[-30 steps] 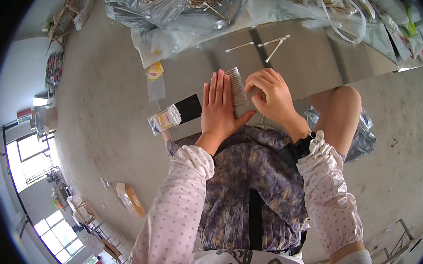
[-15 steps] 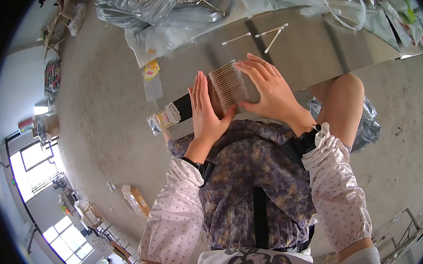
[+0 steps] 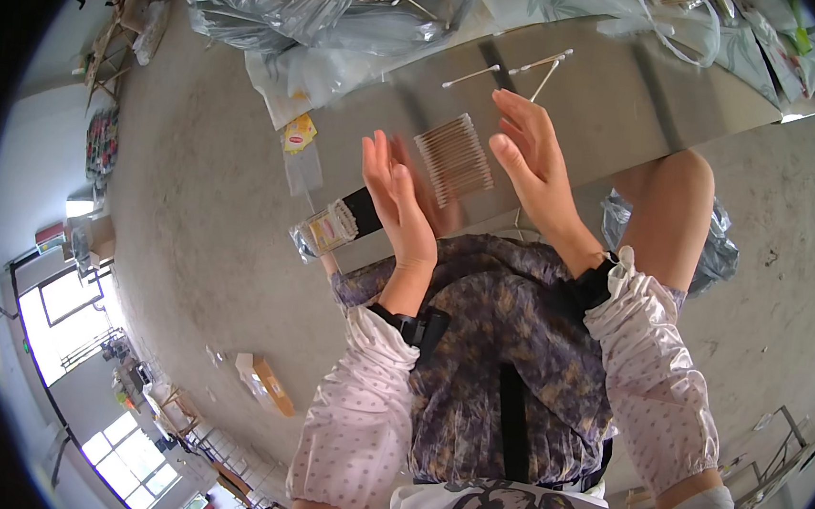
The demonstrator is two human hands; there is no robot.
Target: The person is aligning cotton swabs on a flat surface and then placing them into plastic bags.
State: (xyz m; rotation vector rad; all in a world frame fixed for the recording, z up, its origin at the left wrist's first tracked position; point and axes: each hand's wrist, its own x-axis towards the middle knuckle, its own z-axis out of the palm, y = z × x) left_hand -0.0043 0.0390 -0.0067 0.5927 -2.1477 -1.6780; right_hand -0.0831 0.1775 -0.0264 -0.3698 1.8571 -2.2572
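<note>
A flat row of cotton swabs [image 3: 454,161] lies side by side on the shiny metal tabletop [image 3: 610,108]. My left hand [image 3: 401,197] is upright to the left of the row, fingers stretched, apart from it. On the other side my right hand [image 3: 535,164] is raised, thumb spread from the fingers, holding nothing. Beyond the row a few loose cotton swabs [image 3: 471,76] lie on the metal, one partly covered by my right fingertips. Left of my left hand, a clear pack of cotton swabs [image 3: 329,226] rests at the table's near left end.
A grey plastic bag [image 3: 301,21] heaped with cotton swabs stands at the far left. A yellow-printed wrapper [image 3: 298,134] hangs at the left edge. More plastic bags [image 3: 674,27] lie at the far right. An open cardboard box [image 3: 266,384] sits on the floor.
Both hands have let go of the row of cotton swabs and moved apart from it, the right one to the right. The row remains flat on the metal.
</note>
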